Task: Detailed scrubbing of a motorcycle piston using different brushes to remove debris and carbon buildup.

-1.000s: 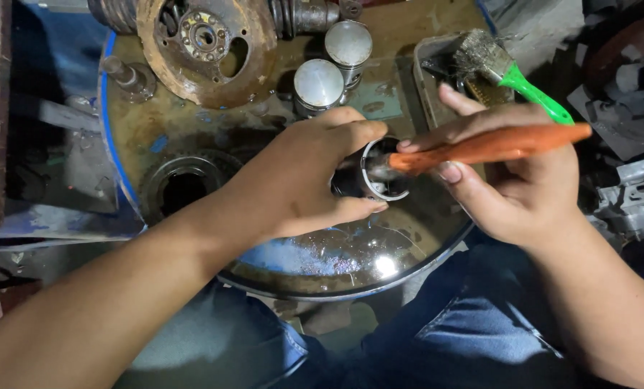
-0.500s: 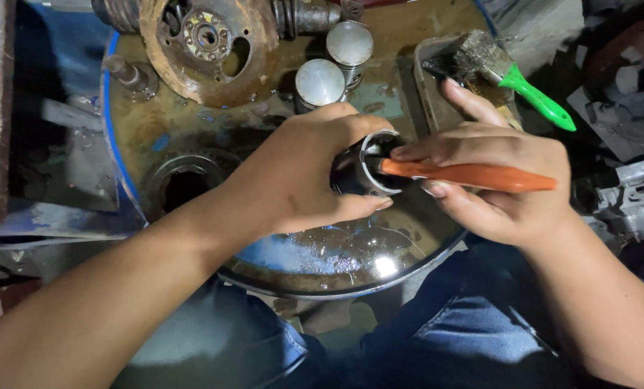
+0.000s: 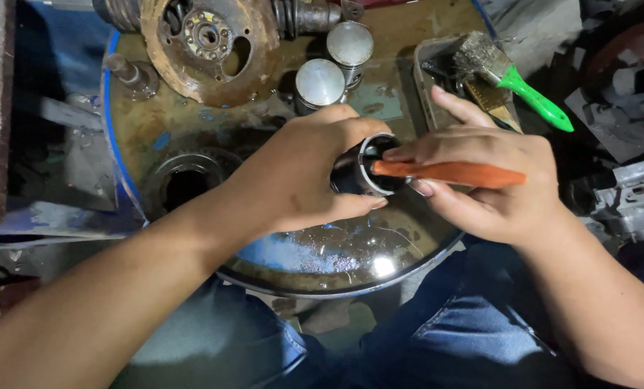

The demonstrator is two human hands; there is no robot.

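My left hand [image 3: 304,176] is wrapped around a dark metal piston [image 3: 356,173], holding it on its side with the open end facing right. My right hand [image 3: 491,184] grips an orange-handled tool [image 3: 455,173] lying level, its tip pushed into the piston's open end. Both hands hover over the wet, oily top of a metal drum [image 3: 322,256]. The tool's working end is hidden inside the piston.
Two more silver pistons [image 3: 320,83] stand at the drum's back, beside a rusty round engine plate [image 3: 205,45]. A grey tray [image 3: 426,72] holds a green-handled brush [image 3: 512,79]. A round bung hole [image 3: 185,187] sits at left. Engine parts [image 3: 635,202] lie at right.
My right hand has lowered the orange tool from a raised tilt to level and pushed its tip into the piston. My left hand has kept its grip.
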